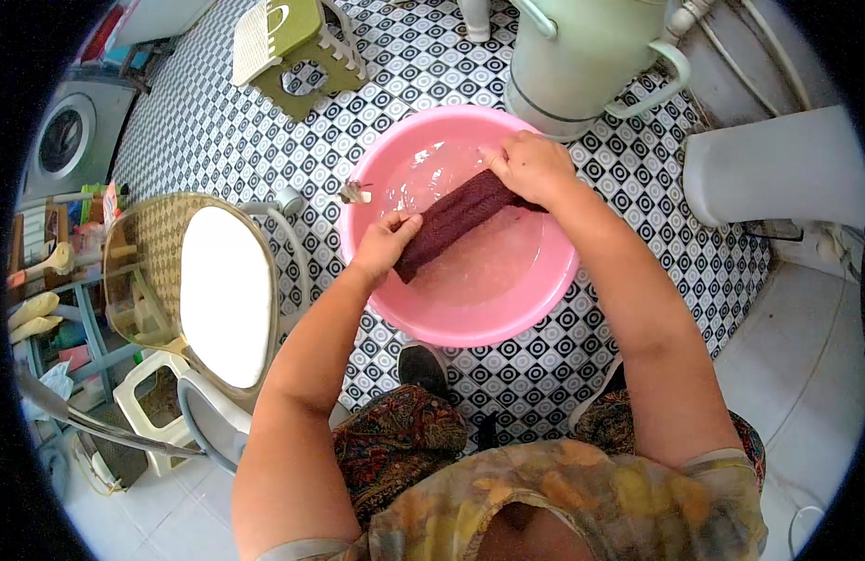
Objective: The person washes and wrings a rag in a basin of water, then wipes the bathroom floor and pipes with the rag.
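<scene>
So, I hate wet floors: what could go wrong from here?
The dark cloth, held by the left hand and right hand, may slip from either grip and splash into the water. Water could also slop over the rim of the pink basin onto the patterned floor, perhaps leaving it slippery near the left shoe.

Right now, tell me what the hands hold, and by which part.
A dark maroon cloth: the left hand grips its left end, the right hand its right end.
</scene>
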Demonstrator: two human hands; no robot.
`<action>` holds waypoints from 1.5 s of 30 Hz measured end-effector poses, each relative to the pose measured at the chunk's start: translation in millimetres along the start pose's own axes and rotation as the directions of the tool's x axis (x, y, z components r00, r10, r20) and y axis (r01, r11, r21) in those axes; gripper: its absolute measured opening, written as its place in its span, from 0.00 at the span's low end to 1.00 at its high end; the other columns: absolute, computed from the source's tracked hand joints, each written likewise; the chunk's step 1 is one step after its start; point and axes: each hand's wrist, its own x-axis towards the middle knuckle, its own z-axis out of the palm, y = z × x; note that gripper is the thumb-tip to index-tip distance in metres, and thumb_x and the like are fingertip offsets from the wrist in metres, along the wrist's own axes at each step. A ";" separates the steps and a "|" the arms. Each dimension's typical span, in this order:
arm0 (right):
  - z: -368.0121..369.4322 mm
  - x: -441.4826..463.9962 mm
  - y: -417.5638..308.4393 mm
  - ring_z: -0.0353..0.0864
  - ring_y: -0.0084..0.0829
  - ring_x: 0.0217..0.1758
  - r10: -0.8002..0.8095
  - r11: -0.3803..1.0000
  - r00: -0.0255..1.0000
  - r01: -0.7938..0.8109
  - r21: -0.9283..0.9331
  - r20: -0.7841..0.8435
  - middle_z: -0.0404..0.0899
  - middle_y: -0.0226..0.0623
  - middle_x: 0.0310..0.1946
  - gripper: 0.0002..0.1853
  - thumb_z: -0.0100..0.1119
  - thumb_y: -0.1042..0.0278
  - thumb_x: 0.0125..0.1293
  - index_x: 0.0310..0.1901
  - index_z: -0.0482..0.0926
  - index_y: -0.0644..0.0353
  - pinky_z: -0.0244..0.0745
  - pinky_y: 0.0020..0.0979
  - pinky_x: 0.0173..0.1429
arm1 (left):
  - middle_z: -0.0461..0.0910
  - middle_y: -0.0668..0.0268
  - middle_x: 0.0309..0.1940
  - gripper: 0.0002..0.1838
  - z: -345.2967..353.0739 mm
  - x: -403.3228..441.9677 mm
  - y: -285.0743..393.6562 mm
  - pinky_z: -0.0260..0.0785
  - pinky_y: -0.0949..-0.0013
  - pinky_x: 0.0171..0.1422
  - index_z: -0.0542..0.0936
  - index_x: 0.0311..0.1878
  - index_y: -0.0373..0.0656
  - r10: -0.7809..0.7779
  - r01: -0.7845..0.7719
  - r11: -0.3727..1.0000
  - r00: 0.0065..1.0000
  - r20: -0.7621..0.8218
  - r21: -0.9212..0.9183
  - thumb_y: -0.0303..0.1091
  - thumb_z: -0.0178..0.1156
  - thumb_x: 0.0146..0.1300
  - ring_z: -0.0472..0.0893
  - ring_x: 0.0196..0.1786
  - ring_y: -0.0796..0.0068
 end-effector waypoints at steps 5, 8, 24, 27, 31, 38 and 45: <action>20.1 5.9 -0.7 0.72 0.41 0.47 -0.157 0.987 0.979 0.157 -0.010 -0.130 0.76 0.42 0.39 0.24 0.43 0.45 0.57 0.38 0.79 0.59 0.65 0.39 0.51 | 0.76 0.62 0.30 0.22 3.7 8.9 -10.8 0.66 0.70 0.41 0.76 0.40 0.34 0.004 0.022 0.988 0.987 -0.163 0.154 0.47 0.48 0.62 0.74 0.33 0.73; 29.0 5.3 -1.7 0.66 0.39 0.52 -0.294 0.952 0.956 0.291 -0.092 -0.012 0.71 0.38 0.45 0.20 0.56 0.57 0.51 0.46 0.73 0.53 0.62 0.39 0.53 | 0.77 0.59 0.32 0.23 9.6 14.0 -10.3 0.66 0.69 0.42 0.76 0.42 0.33 -0.142 0.150 0.988 0.977 -0.158 0.042 0.47 0.43 0.63 0.74 0.36 0.71; 52.2 -6.3 -12.6 0.64 0.43 0.55 -0.034 0.953 0.992 -0.005 0.303 0.123 0.66 0.44 0.50 0.15 0.50 0.73 0.48 0.41 0.75 0.54 0.60 0.35 0.58 | 0.75 0.53 0.35 0.14 1.7 26.3 -60.3 0.65 0.62 0.50 0.75 0.43 0.39 0.127 -0.090 0.982 0.965 -0.228 0.166 0.30 0.48 0.52 0.75 0.41 0.59; 51.8 -17.3 -20.2 0.65 0.41 0.53 -0.180 0.769 0.980 0.086 0.634 0.086 0.67 0.42 0.48 0.13 0.48 0.74 0.47 0.37 0.74 0.57 0.61 0.32 0.57 | 0.74 0.55 0.41 0.18 15.9 11.0 -22.7 0.67 0.63 0.51 0.73 0.46 0.40 -0.165 0.131 0.914 0.985 -0.057 -0.384 0.38 0.41 0.57 0.75 0.45 0.63; 60.6 -48.7 -54.7 0.67 0.41 0.50 -0.266 0.282 0.944 0.269 0.921 -0.195 0.69 0.41 0.43 0.07 0.53 0.70 0.45 0.29 0.74 0.61 0.61 0.35 0.56 | 0.74 0.56 0.41 0.31 35.0 -8.8 21.2 0.69 0.56 0.47 0.71 0.49 0.43 -0.187 0.240 0.633 0.970 0.155 -0.736 0.60 0.38 0.57 0.74 0.44 0.59; 71.1 -78.9 -96.1 0.65 0.40 0.44 -0.029 0.690 0.857 0.390 0.610 -0.515 0.68 0.37 0.37 0.13 0.65 0.61 0.38 0.20 0.70 0.56 0.61 0.38 0.50 | 0.74 0.58 0.36 0.29 51.8 -9.9 22.0 0.70 0.64 0.41 0.74 0.39 0.42 -0.027 0.289 0.596 0.940 0.341 -0.749 0.61 0.44 0.55 0.75 0.38 0.67; 64.2 -77.7 -100.6 0.66 0.39 0.38 0.034 0.752 0.759 0.409 0.517 -0.650 0.67 0.34 0.31 0.13 0.64 0.65 0.38 0.19 0.67 0.56 0.65 0.37 0.41 | 0.74 0.60 0.32 0.25 61.3 -9.4 5.2 0.70 0.66 0.36 0.74 0.37 0.42 -0.040 0.308 0.562 0.937 0.347 -0.768 0.57 0.45 0.56 0.75 0.34 0.68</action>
